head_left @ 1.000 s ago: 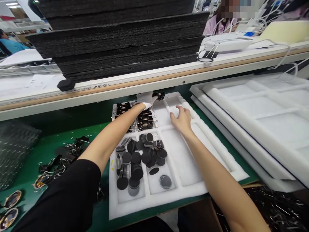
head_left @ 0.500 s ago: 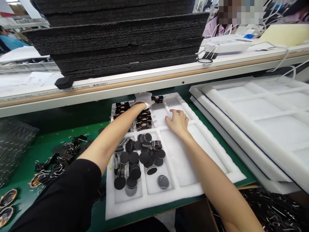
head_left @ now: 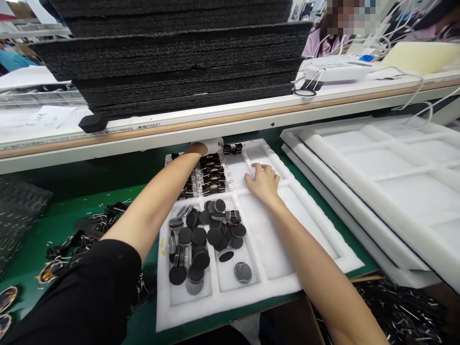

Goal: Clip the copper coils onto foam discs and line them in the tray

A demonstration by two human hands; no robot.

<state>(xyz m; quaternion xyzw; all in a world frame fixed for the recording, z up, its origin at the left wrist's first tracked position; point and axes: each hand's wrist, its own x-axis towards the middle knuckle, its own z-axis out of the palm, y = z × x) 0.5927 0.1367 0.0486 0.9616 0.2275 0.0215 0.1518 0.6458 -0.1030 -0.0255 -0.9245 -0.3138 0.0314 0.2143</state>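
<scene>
My left hand (head_left: 212, 145), in a white glove, reaches to the back of a white foam tray (head_left: 273, 287), partly under the shelf edge. Its fingers are hidden, so what it holds cannot be seen. Around it, rows of black binder clips (head_left: 214, 177) with silver handles fill the back left compartments, clamped on small pieces. A further pair of clips (head_left: 233, 149) lies just right of the glove. Bare and with fingers apart, my right hand (head_left: 263, 181) rests near the tray's inner divider, holding nothing. Black round discs (head_left: 199, 235) and a single binder clip (head_left: 233, 216) lie in the front left compartments.
A white shelf rail (head_left: 187, 122) crosses above the tray's back edge, carrying stacked black foam sheets (head_left: 187, 62). Other foam trays (head_left: 413, 191) are stacked at right. Loose clips (head_left: 86, 235) and sunglasses lenses (head_left: 7, 299) lie left; a box of clips (head_left: 398, 311) stands lower right.
My left hand has shifted slightly left and farther under the shelf edge, uncovering more of the clip rows. My right hand stays nearly where it was.
</scene>
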